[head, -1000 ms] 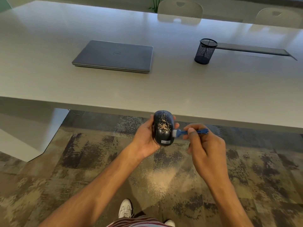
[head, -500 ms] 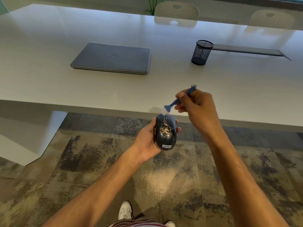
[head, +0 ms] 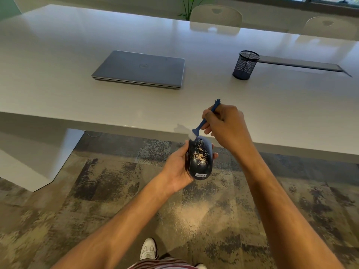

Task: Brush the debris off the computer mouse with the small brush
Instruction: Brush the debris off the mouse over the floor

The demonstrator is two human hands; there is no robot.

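Brush [head: 202, 124] up from the mouse's [head: 199, 159] right side, bristles now at its front tip. Right hand [head: 225, 126] pinching the handle; left hand [head: 177, 167] curled around the mouse below the table [head: 77, 98] edge. Debris [head: 200, 155] still on top, so sweeping barely begun.

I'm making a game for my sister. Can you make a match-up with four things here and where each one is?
Things:
1. mouse
2. brush
3. laptop
4. mesh cup

Places:
A. shut, flat on the table
B. in the left hand, speckled with crumbs
C. standing on the table, to the right
D. in the right hand

Pairs: 1-B, 2-D, 3-A, 4-C
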